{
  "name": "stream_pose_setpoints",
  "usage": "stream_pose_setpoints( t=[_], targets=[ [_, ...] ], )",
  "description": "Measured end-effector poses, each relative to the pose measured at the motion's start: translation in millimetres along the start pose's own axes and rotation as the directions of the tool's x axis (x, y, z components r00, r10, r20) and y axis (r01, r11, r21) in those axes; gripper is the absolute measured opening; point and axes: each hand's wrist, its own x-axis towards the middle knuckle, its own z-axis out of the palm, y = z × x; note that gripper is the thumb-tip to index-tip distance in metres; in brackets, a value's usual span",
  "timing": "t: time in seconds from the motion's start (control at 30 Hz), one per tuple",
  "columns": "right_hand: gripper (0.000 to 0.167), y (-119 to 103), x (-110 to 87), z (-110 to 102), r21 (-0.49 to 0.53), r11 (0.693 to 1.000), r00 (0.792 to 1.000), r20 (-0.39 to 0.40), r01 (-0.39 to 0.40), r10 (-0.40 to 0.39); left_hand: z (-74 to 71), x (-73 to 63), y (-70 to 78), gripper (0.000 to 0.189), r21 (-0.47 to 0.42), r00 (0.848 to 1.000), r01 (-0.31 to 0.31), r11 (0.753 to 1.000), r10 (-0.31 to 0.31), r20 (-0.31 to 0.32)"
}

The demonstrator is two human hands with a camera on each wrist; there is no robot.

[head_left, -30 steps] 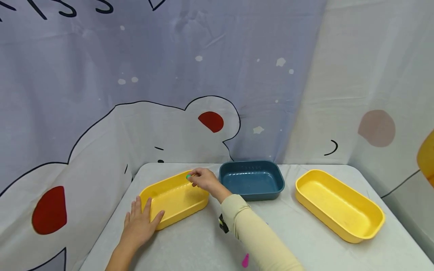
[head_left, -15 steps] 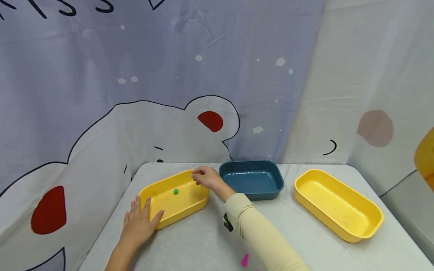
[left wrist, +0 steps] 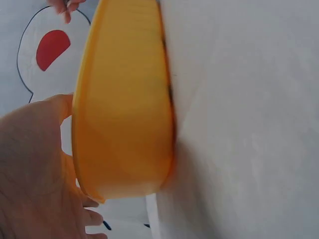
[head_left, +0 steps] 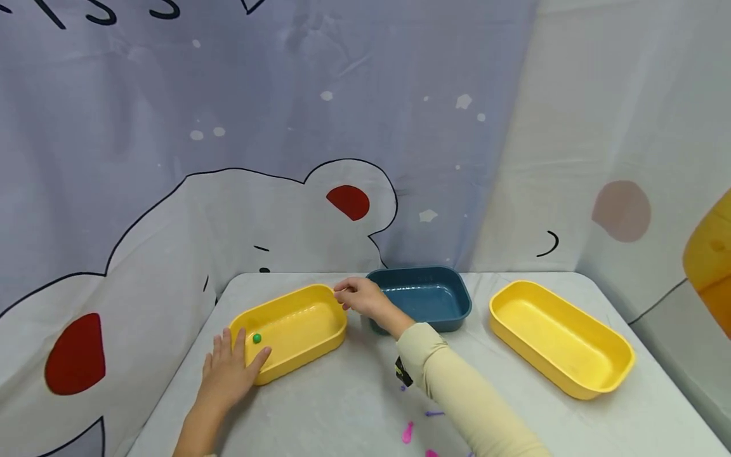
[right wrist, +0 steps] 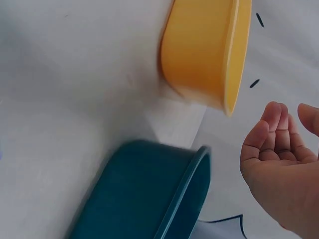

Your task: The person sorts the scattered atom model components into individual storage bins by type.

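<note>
A green ball (head_left: 257, 338) lies inside the left yellow tray (head_left: 302, 360), close to its left end. My left hand (head_left: 224, 374) rests at that end, fingers spread and fairly straight at the rim. The left wrist view shows the hand beside the wall of the yellow tray (left wrist: 124, 109), with the thumb over the rim. My right hand (head_left: 365, 297) hovers past the tray's far right corner, overlapping the blue tray (head_left: 428, 322) in the head view. Its fingers are loosely bent, with nothing between them and the thumb in the right wrist view.
A second yellow tray (head_left: 556, 371) stands on the right of the white-covered table (head_left: 320, 419). Small pink pieces (head_left: 407, 432) and a purple piece (head_left: 434, 414) lie near the front, by the right sleeve (head_left: 457, 387). A printed curtain hangs behind.
The right hand has let go of the green ball, which has rolled left along the tray towards the left hand. The right hand has drawn back rightward, and the left stays at the tray.
</note>
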Motion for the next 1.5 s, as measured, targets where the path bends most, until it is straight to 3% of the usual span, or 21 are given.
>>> stream_pose_setpoints(
  t=[0.33, 0.63, 1.1, 1.5],
  targets=[
    [0.019, 16, -12.9, -20, -0.004, 1.0, 1.0, 0.008, 0.01, -0.01, -4.3, 6.0, 15.9, 0.103, -0.002, 0.997, -0.064, 0.998, 0.064, -0.051],
    [0.025, 31, -36.0, -38, -0.043, 0.999, 0.999, 0.026, 0.022, -0.021, 1.0, 14.0, 51.6, 0.094, 0.014, 0.98, -0.171, 0.985, 0.171, -0.104],
    [0.029, 52, -72.3, -60, -0.004, 0.997, 0.997, 0.038, 0.074, -0.074, 22.3, 32.2, 93.7, 0.089, 0.036, 0.963, -0.249, 0.968, 0.251, -0.095],
    [0.027, 75, -104.6, -83, -0.016, 0.998, 0.997, 0.051, 0.053, -0.052, 32.3, 44.9, 130.0, 0.083, 0.073, 0.949, -0.299, 0.951, 0.305, -0.085]
  ],
)
